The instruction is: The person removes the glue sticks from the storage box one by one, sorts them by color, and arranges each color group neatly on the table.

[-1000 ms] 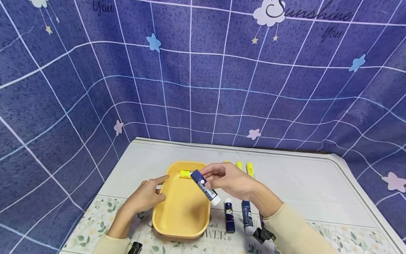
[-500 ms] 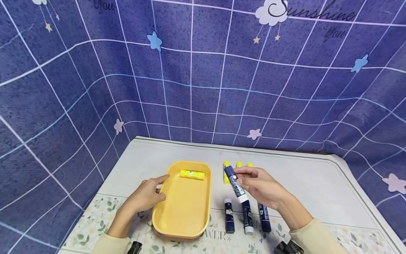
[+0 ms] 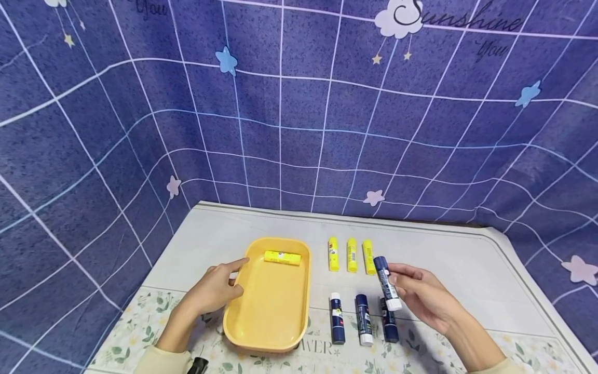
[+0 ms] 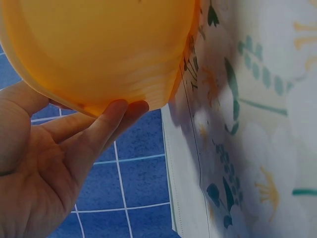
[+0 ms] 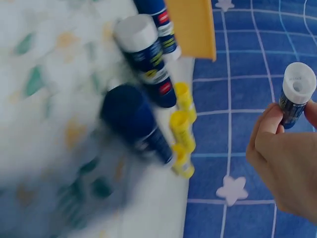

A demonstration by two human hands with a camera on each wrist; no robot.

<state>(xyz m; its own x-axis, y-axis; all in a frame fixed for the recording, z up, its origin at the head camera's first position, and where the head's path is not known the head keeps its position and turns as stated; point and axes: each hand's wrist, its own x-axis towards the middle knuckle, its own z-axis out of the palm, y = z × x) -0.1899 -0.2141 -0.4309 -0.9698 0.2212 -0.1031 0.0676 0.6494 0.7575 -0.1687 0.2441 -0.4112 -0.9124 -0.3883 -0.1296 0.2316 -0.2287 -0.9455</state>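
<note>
My right hand [image 3: 420, 293] pinches a dark blue glue stick [image 3: 386, 283] with a white end [image 5: 296, 94], holding it above the table, right of the yellow tray [image 3: 254, 324]. My left hand [image 3: 216, 286] rests against the tray's left rim, fingers straight along its outer wall [image 4: 106, 74]. One yellow glue stick [image 3: 282, 257] lies inside the tray at its far end. Three yellow sticks [image 3: 350, 255] lie in a row on the table. Three blue sticks [image 3: 362, 324] lie in a row nearer me, below the held one.
The table carries a white cloth with a floral border [image 3: 467, 343] along its near edge. A blue gridded backdrop [image 3: 299, 114] closes off the back and both sides. A dark wrist-mounted device [image 3: 198, 365] shows at the bottom edge.
My right hand has carried the blue stick from above the tray rightward, past the yellow row, to just above the right end of the blue row. My left hand has stayed on the tray.
</note>
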